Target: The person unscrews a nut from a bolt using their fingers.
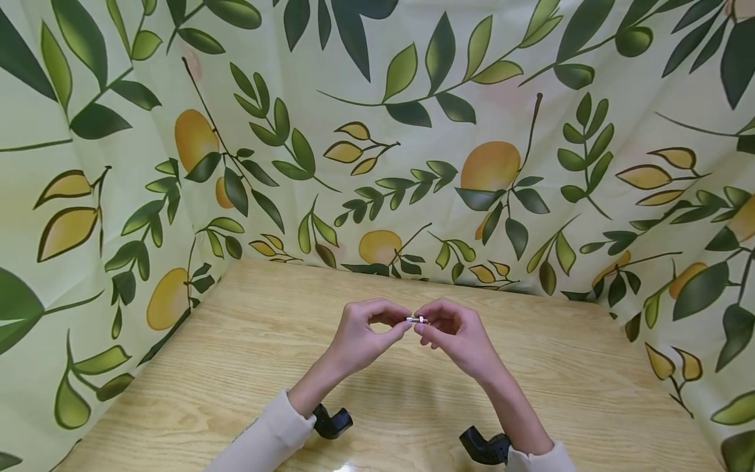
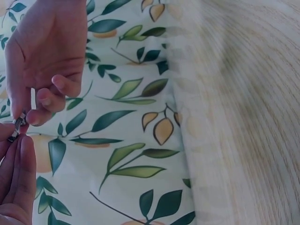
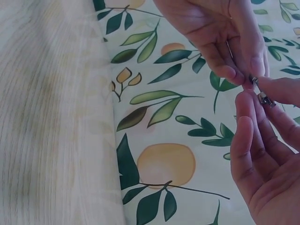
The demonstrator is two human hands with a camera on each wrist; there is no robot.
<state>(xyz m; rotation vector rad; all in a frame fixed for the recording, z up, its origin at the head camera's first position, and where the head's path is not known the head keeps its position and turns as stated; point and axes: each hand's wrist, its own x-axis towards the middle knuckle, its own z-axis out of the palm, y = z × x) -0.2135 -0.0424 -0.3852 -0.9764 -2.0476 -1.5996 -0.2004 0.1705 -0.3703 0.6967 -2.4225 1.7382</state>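
Note:
A small shiny metal bolt [image 1: 417,319] with a wider collar spans the gap between both hands, above the wooden table. My left hand [image 1: 364,334] pinches its left end between thumb and fingertips. From the other side, the thumb and fingers of my right hand [image 1: 457,333] pinch the right end. In the left wrist view the bolt [image 2: 21,123] is partly covered by fingertips. The right wrist view shows more of the metal [image 3: 266,99], dark and glinting; whether it is one piece or two joined parts I cannot tell.
The light wooden table [image 1: 265,367] lies beneath both forearms. A leaf-and-fruit patterned cloth [image 1: 354,196] rises behind the table and along its sides. Black devices are strapped at the left wrist [image 1: 333,423] and right wrist [image 1: 485,447].

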